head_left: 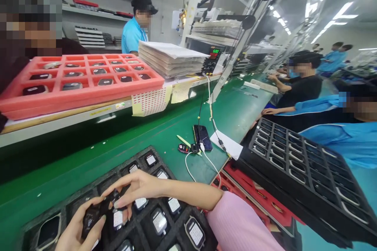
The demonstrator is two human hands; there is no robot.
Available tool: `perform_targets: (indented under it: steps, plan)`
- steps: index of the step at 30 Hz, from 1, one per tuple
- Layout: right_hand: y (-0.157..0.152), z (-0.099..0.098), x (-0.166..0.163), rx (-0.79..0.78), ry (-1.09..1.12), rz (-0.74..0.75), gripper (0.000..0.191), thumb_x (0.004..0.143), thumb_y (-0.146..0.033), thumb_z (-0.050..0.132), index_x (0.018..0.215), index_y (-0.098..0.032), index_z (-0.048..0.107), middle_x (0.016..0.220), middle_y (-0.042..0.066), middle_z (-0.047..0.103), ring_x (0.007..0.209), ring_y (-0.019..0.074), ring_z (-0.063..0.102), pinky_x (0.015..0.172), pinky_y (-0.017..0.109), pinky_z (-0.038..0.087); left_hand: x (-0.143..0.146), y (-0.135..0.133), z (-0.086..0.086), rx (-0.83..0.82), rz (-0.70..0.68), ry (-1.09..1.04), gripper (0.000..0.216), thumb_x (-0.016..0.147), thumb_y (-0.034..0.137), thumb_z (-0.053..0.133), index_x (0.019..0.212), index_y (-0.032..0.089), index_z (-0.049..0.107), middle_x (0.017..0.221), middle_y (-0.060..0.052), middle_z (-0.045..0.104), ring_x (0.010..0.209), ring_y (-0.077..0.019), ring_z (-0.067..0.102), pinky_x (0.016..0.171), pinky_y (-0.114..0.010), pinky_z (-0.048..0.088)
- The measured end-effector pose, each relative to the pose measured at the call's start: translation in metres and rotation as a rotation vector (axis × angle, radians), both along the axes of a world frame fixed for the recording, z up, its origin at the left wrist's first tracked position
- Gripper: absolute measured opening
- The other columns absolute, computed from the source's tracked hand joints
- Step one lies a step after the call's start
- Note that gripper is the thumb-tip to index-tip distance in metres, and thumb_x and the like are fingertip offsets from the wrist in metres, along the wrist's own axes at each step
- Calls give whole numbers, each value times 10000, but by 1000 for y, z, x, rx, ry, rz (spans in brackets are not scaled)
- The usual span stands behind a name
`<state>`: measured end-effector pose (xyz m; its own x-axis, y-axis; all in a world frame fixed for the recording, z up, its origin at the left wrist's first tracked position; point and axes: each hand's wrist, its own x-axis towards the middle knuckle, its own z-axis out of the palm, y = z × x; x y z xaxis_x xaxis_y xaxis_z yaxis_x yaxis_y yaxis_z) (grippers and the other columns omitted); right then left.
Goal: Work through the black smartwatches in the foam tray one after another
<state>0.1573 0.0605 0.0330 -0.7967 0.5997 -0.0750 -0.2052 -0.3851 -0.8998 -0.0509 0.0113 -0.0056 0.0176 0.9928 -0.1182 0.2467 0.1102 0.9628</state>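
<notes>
Over a black foam tray [149,151] of watch bodies, my two hands are close together. My left hand [77,225] curls around a dark, glossy piece [92,217] whose kind I cannot make out. Thumb and fingers of my right hand [138,188] close on a small dark watch body with a white label [118,219]; the fingers partly cover it. Labelled watch bodies lie in the tray's compartments, among them one watch body [159,221] right of my hands and another [196,233] at the tray's right side. A watch case with a metal rim [48,230] sits at the left.
A pink foam tray [97,88] of watch bodies stands on the shelf ahead, beside stacked plastic trays [171,60]. A phone [203,137] and white cables [188,164] lie on the green bench. Black trays [309,164] are stacked at right, near co-workers.
</notes>
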Motion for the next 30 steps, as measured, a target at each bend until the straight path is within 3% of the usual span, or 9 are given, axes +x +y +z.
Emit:
perform_targets:
  steps: [5, 13, 20, 25, 30]
  plan:
    - [3, 1, -3, 30, -33, -93, 566, 711, -361, 779, 1211, -168, 596, 915, 41, 620, 540, 79, 622, 524, 178, 503, 4, 3, 12, 58, -36, -21, 419, 740, 419, 661, 1083, 203, 555, 1107, -75, 634, 1112, -271, 563, 959, -376, 449]
    - [13, -3, -5, 95, -70, -116, 393, 817, -258, 688, 1189, -169, 599, 926, 69, 653, 554, 137, 655, 515, 243, 547, 4, 6, 30, 119, -160, -47, 327, 771, 127, 536, 1090, 187, 507, 1060, -58, 620, 986, -199, 577, 900, -323, 425]
    - [12, -1, -6, 119, -77, -107, 381, 838, -231, 668, 1209, -202, 587, 957, 78, 664, 572, 148, 653, 542, 273, 550, 4, 6, 39, 162, -152, -71, 350, 775, 115, 538, 1112, 196, 491, 1076, -54, 593, 1034, -203, 543, 913, -314, 407]
    - [13, -2, -5, 139, -97, -85, 376, 846, -212, 663, 1213, -186, 585, 758, 42, 677, 560, 147, 647, 559, 262, 542, 2, 6, 40, 148, -158, -40, 302, 760, 98, 522, 1047, 190, 505, 978, -31, 585, 918, -184, 545, 839, -294, 418]
    - [13, -2, -5, 156, -91, -96, 375, 842, -219, 670, 1207, -189, 591, 685, 18, 659, 556, 143, 641, 548, 246, 534, 2, 5, 40, 154, -161, -78, 316, 778, 107, 518, 1082, 190, 487, 1015, -41, 584, 949, -191, 538, 869, -308, 402]
